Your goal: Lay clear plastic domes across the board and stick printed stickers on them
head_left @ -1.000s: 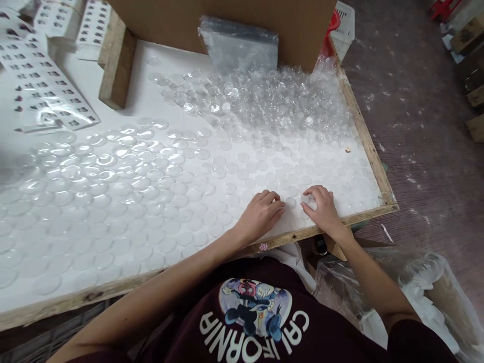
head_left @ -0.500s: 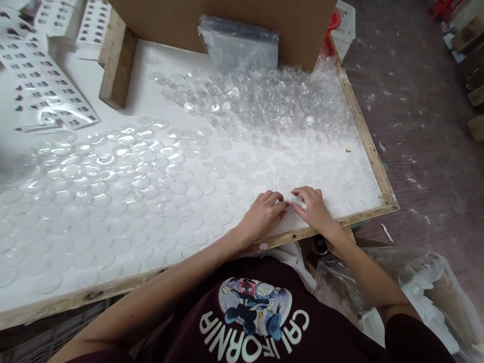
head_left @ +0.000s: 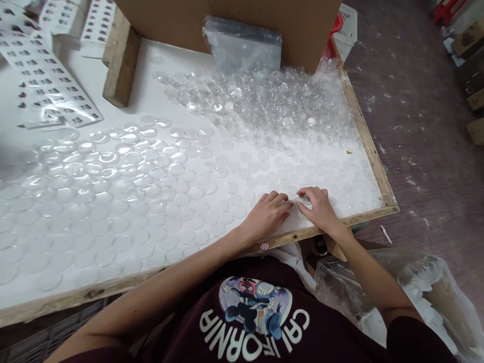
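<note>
My left hand [head_left: 267, 214] rests low over the white tabletop [head_left: 181, 113] near its front edge. Its fingers are curled, the index tip close to the thumb; whatever lies between them is too small to make out. Just to the right, my right hand [head_left: 319, 209] pinches a clear plastic disc [head_left: 307, 202] between thumb and fingers, partly hidden by them. The fingertips of both hands nearly meet. Around them lie many flat transparent discs [head_left: 185, 176], spread in overlapping rows to the left and more loosely behind the hands.
Behind is a heap of clear discs [head_left: 280, 101] against a brown cardboard panel [head_left: 170, 25], with a clear plastic bag [head_left: 245, 48]. A wooden block [head_left: 123, 70] and printed sticker sheets [head_left: 49, 80] sit at the left. A wooden rim [head_left: 368, 146] borders the table.
My right hand has shifted slightly right, with the clear disc, so the gap between the fingertips is wider. My left hand has barely moved. The whole view has shifted slightly.
</note>
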A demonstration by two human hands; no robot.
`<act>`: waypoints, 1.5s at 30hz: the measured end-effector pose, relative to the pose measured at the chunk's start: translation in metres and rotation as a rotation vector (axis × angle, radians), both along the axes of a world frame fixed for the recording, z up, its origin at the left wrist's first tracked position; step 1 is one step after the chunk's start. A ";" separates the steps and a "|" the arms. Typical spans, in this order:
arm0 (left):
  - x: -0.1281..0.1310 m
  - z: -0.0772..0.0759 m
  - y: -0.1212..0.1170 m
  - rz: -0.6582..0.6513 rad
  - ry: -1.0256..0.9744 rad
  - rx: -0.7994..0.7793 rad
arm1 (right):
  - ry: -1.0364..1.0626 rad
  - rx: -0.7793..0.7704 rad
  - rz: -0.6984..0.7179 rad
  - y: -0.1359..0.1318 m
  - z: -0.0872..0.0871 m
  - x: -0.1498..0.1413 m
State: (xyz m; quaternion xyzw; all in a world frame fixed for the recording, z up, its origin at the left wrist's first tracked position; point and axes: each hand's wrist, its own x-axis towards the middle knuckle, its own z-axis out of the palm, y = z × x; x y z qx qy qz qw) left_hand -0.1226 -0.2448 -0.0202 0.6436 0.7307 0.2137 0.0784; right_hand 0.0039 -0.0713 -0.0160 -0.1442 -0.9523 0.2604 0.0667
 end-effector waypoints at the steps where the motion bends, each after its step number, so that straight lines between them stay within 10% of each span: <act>1: 0.000 0.001 0.001 -0.002 0.005 -0.010 | -0.005 0.007 0.012 0.000 0.001 0.000; 20: 0.006 0.003 0.002 -0.118 -0.033 -0.013 | 0.048 0.040 0.045 0.014 0.001 0.011; 33: -0.008 0.008 0.008 -0.099 -0.046 0.060 | 0.048 0.152 -0.079 0.068 -0.006 -0.071; 45: -0.095 0.011 0.113 0.030 0.099 0.044 | 0.089 0.052 -0.190 0.069 -0.009 -0.078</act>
